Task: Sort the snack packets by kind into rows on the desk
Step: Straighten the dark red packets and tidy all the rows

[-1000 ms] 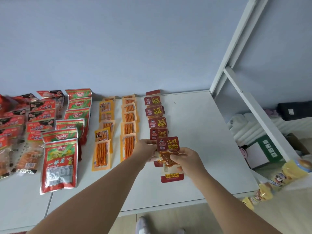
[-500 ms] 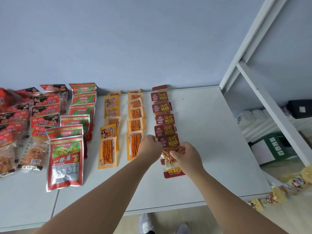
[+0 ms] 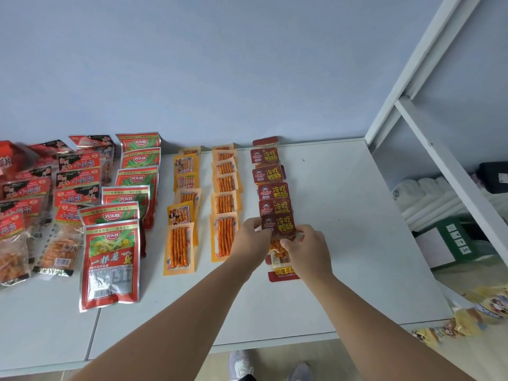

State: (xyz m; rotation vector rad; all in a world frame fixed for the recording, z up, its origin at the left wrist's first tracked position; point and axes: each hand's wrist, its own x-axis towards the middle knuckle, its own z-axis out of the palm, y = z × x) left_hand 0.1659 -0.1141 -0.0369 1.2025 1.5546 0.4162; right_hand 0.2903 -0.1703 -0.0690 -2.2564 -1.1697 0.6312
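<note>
Since a second ago the dark red packet (image 3: 278,226) has slid farther up the desk (image 3: 343,215), and its header now overlaps the packet ahead of it in the dark red row (image 3: 270,174). Both hands pinch it: the left hand (image 3: 251,237) at its left edge, the right hand (image 3: 305,250) at its right edge beside the clear window, fingers curled onto the film. It lies at the near end of that row, to the right of the yellow stick packets (image 3: 225,202). To finish well, I judge, square its long edges with the row, match the overlap of the others so every header reads, press it flat, then let go on both sides together — a one-sided release could skew it.
</note>
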